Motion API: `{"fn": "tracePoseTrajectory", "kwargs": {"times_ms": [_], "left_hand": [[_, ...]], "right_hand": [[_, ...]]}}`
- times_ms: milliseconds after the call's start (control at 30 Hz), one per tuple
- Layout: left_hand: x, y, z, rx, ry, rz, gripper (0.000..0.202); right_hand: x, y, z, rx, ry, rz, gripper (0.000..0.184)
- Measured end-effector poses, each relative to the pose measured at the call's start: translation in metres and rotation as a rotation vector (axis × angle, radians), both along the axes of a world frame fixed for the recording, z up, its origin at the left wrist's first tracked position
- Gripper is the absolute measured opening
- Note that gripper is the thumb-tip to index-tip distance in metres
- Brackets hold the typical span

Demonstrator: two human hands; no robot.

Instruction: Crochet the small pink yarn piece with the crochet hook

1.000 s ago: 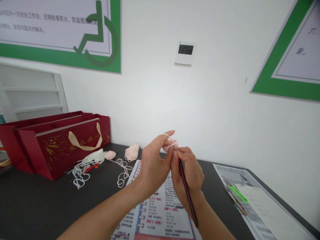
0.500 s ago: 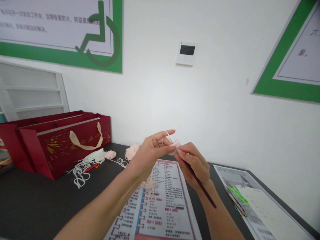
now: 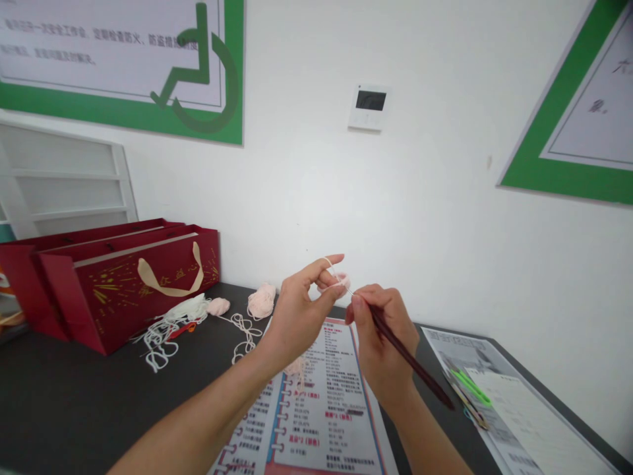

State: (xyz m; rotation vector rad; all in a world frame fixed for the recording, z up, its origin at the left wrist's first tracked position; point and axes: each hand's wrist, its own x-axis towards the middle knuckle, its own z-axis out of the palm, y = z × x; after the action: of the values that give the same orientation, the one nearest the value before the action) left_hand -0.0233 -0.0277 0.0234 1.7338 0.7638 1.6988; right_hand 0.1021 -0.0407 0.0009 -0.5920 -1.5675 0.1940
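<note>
Between the thumb and fingers of my left hand [image 3: 304, 307] is a small pale pink crochet piece [image 3: 341, 282]. A strand of yarn loops over my raised left index finger. My right hand [image 3: 388, 343] is closed around a crochet hook with a dark brown handle [image 3: 413, 359]. Its thin metal tip reaches the edge of the crochet piece. Both hands are close together above a printed pattern sheet [image 3: 341, 396]. Some pink yarn [image 3: 295, 373] hangs below my left wrist, partly hidden by it.
On the black table [image 3: 64, 409], a pink yarn ball [image 3: 261, 301], a smaller pink ball [image 3: 218, 306] and white yarn [image 3: 163, 330] lie near red paper bags [image 3: 148, 284]. To the right, green-handled scissors [image 3: 472, 387] rest on papers [image 3: 524, 409].
My right hand has drawn back slightly to the right and down with the hook, and its handle has swung outward. More of the crochet piece now shows, and my left hand has shifted slightly.
</note>
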Motion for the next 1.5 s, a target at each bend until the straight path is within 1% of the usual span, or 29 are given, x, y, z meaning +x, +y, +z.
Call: {"fn": "tracePoseTrajectory", "kwargs": {"times_ms": [67, 167, 233, 267, 300, 333, 400, 467, 500, 533, 600, 633, 700, 733, 767, 800, 833, 867, 933, 1000, 1033, 1067, 1133, 1200, 1233, 1300, 1400, 1433, 1500], "left_hand": [[-0.002, 0.001, 0.000, 0.029, 0.025, 0.043, 0.007], [-0.004, 0.001, 0.001, 0.057, 0.064, 0.079, 0.022], [-0.004, 0.000, 0.002, 0.070, 0.090, 0.098, 0.030], [-0.004, 0.000, 0.002, 0.078, 0.104, 0.106, 0.031], [-0.005, 0.000, 0.002, 0.091, 0.115, 0.113, 0.029], [-0.005, -0.001, 0.003, 0.109, 0.121, 0.121, 0.026], [-0.007, 0.000, 0.003, 0.134, 0.130, 0.129, 0.022], [-0.009, 0.000, 0.003, 0.138, 0.141, 0.129, 0.025], [-0.010, 0.000, 0.003, 0.133, 0.153, 0.127, 0.028], [-0.011, 0.000, 0.003, 0.128, 0.168, 0.123, 0.030], [-0.011, 0.000, 0.003, 0.121, 0.192, 0.116, 0.031], [-0.011, 0.000, 0.003, 0.117, 0.203, 0.115, 0.031], [-0.011, 0.000, 0.002, 0.113, 0.212, 0.121, 0.031], [-0.011, 0.000, 0.002, 0.112, 0.213, 0.124, 0.031], [-0.011, 0.001, 0.002, 0.110, 0.211, 0.124, 0.032], [-0.012, 0.002, 0.002, 0.109, 0.205, 0.119, 0.032], [-0.012, 0.002, 0.002, 0.102, 0.195, 0.109, 0.033], [-0.013, 0.003, 0.002, 0.093, 0.183, 0.096, 0.033], [-0.016, 0.004, 0.003, 0.072, 0.170, 0.068, 0.028], [-0.019, 0.005, 0.005, 0.063, 0.167, 0.046, 0.016], [-0.020, 0.006, 0.006, 0.066, 0.167, 0.032, 0.011], [-0.021, 0.005, 0.007, 0.070, 0.166, 0.018, 0.010], [-0.023, 0.005, 0.010, 0.070, 0.166, -0.013, 0.013], [-0.024, 0.003, 0.012, 0.037, 0.181, -0.054, 0.012], [-0.024, 0.003, 0.012, 0.015, 0.188, -0.075, 0.011], [-0.024, 0.001, 0.013, -0.021, 0.185, -0.125, 0.008], [-0.024, 0.001, 0.013, -0.065, 0.179, -0.204, 0.007], [-0.024, 0.002, 0.013, -0.084, 0.178, -0.233, 0.006], [-0.024, 0.004, 0.011, -0.133, 0.166, -0.291, 0.010]], "right_hand": [[0.001, -0.001, 0.003, -0.095, 0.105, 0.097, 0.013], [0.005, 0.000, 0.007, -0.196, 0.191, 0.229, 0.016], [0.008, 0.001, 0.009, -0.212, 0.171, 0.228, 0.016], [0.010, 0.001, 0.010, -0.197, 0.124, 0.182, 0.015], [0.012, 0.000, 0.011, -0.151, 0.041, 0.122, 0.014], [0.014, 0.000, 0.012, -0.068, -0.070, 0.063, 0.012], [0.019, -0.001, 0.014, 0.147, -0.311, -0.014, 0.014], [0.022, -0.001, 0.016, 0.302, -0.462, -0.018, 0.017], [0.023, -0.001, 0.017, 0.315, -0.479, -0.012, 0.018], [0.024, -0.001, 0.017, 0.281, -0.454, -0.012, 0.017], [0.022, -0.001, 0.016, 0.117, -0.297, 0.016, 0.013], [0.020, 0.000, 0.015, 0.010, -0.182, 0.059, 0.012], [0.017, 0.002, 0.013, -0.198, 0.038, 0.187, 0.018], [0.015, 0.002, 0.013, -0.266, 0.111, 0.248, 0.021], [0.014, 0.002, 0.012, -0.302, 0.135, 0.277, 0.022], [0.014, 0.002, 0.012, -0.298, 0.112, 0.262, 0.021], [0.015, 0.000, 0.013, -0.256, 0.047, 0.209, 0.018], [0.016, -0.001, 0.014, -0.178, -0.049, 0.145, 0.014], [0.019, -0.005, 0.017, 0.017, -0.271, 0.059, 0.011], [0.024, -0.008, 0.020, 0.151, -0.418, 0.064, 0.015], [0.026, -0.008, 0.021, 0.175, -0.453, 0.080, 0.016], [0.027, -0.008, 0.021, 0.178, -0.466, 0.094, 0.017], [0.031, -0.006, 0.021, 0.132, -0.419, 0.113, 0.015], [0.033, -0.001, 0.019, 0.020, -0.283, 0.171, 0.012], [0.033, 0.002, 0.018, -0.055, -0.189, 0.228, 0.010], [0.031, 0.009, 0.017, -0.219, 0.008, 0.392, 0.009], [0.023, 0.015, 0.017, -0.445, 0.224, 0.659, 0.017], [0.019, 0.016, 0.018, -0.505, 0.276, 0.714, 0.020], [0.012, 0.016, 0.018, -0.579, 0.368, 0.766, 0.023]]}}
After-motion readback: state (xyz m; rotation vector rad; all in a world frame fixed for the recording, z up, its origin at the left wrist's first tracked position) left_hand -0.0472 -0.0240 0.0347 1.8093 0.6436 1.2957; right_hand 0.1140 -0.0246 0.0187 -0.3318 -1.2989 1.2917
